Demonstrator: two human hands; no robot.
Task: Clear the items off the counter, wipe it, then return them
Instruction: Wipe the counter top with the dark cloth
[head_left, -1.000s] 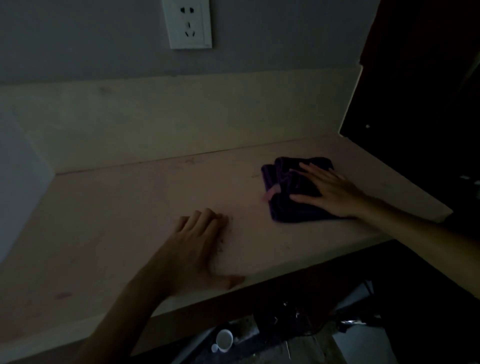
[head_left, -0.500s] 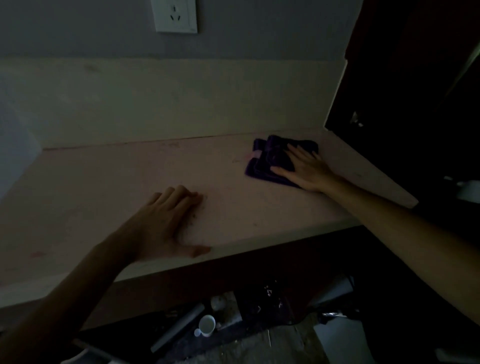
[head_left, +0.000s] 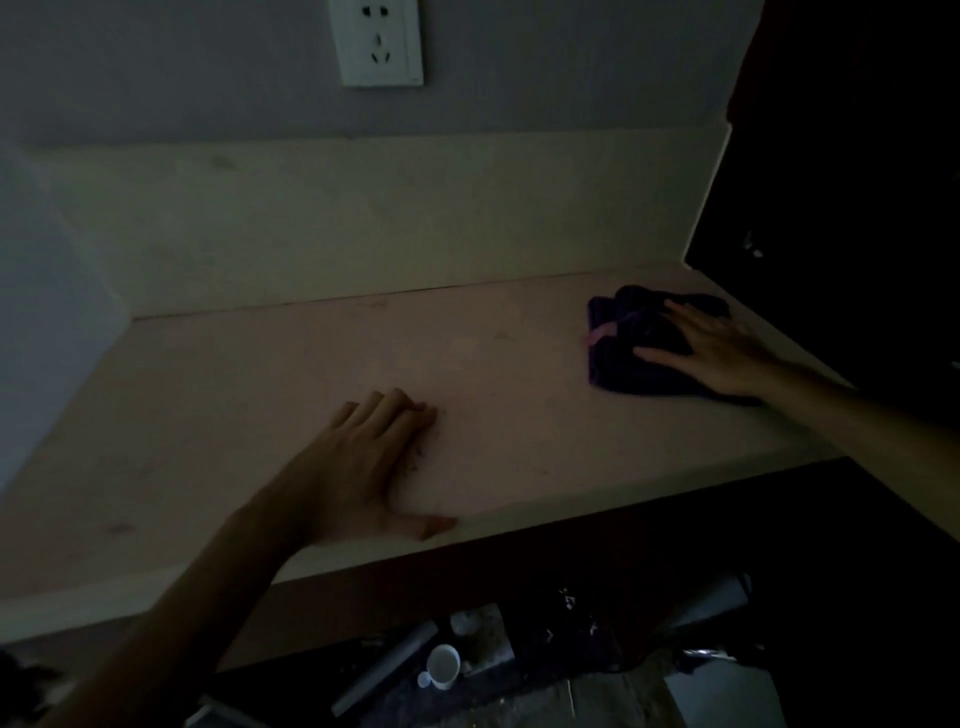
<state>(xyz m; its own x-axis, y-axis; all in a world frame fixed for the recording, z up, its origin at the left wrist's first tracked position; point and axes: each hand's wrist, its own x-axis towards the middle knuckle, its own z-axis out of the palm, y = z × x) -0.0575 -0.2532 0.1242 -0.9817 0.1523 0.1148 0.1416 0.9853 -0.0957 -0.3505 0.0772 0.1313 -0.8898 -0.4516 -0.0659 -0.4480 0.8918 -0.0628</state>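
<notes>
Counter (head_left: 493, 374) | right hand (head_left: 722, 353) flat on dark cloth (head_left: 639, 353) | no legible writing

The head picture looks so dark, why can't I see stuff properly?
Head view: the room is dimly lit, so the counter looks dull pinkish and the cloth under the right hand is nearly black; the right side fades into shadow; the left hand shows clearly; the wide lens bends the counter's edges.

Dim home interior: counter (head_left: 311, 374), wall socket (head_left: 379, 41).
</notes>
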